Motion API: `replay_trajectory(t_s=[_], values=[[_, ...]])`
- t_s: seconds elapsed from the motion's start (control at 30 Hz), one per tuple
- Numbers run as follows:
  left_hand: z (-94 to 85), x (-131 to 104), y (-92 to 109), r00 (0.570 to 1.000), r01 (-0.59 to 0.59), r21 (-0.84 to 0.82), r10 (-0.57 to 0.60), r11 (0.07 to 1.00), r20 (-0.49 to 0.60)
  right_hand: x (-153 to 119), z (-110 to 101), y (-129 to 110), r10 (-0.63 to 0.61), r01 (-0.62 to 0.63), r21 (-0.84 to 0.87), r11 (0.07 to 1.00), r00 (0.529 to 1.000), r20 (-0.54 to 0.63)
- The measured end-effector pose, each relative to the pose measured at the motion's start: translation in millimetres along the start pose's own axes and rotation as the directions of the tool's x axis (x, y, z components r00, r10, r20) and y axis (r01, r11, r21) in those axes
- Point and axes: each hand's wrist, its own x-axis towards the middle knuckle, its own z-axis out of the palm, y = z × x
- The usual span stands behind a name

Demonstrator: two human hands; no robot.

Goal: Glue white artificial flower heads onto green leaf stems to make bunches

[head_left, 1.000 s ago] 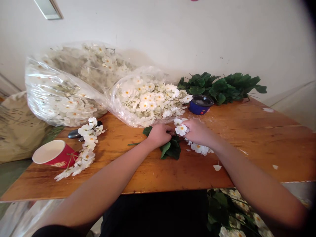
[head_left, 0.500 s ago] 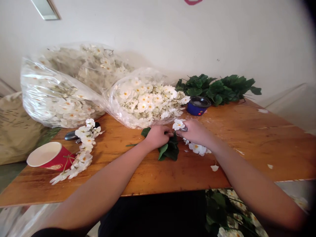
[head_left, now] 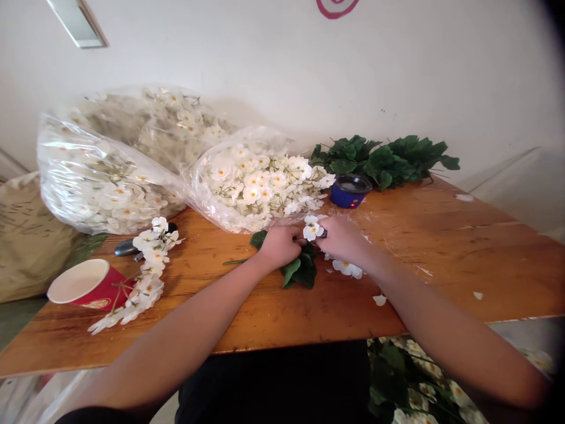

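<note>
My left hand (head_left: 282, 244) is closed on a sprig of green artificial leaves (head_left: 304, 270), whose bare stem points left over the table. Close beside it, my right hand (head_left: 339, 235) is closed around a spray of white artificial flowers (head_left: 346, 269). One bloom (head_left: 313, 228) pokes out above its fingers, and other blossoms hang below the palm. A small dark object shows at those fingers; its kind is unclear. The fingertips of both hands nearly meet, and they hide where the leaf stem and flower spray come together.
Clear plastic bags (head_left: 117, 171) of white flowers lie against the wall. A blue pot (head_left: 350, 191) stands before piled green leaf sprigs (head_left: 397, 159). At left, a flower spray (head_left: 152, 282) leans by a red paper cup (head_left: 90, 285) and a dark-handled tool (head_left: 126, 247). Loose petals (head_left: 379, 300) dot the wooden table (head_left: 441, 253).
My right hand has shifted slightly left, towards my left hand, bringing the flower spray with it. My left hand keeps its hold on the leaf sprig. The camera view has tilted a little.
</note>
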Motion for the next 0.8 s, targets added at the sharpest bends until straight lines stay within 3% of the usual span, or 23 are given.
replay_trajectory(t_s=[0.27, 0.5, 0.8], values=[[-6.3, -1.3, -1.3, 0.999, -0.02, -0.102, 0.023, 0.995, 0.028, 1.1, -6.4, -2.2, 0.049, -0.05, -0.028, 0.998, 0.999, -0.011], [-14.5, -2.4, -9.1, 0.998, -0.029, -0.397, 0.05, 0.918, 0.044, -2.2, -29.1, 3.5, 0.048, -0.051, 0.225, 0.973, 0.999, 0.018], [-26.0, -4.0, -5.8, 0.999, 0.021, -0.475, 0.001, 0.88, 0.047, -3.1, -41.3, 13.5, 0.05, -0.015, 0.443, 0.896, 0.997, -0.066]])
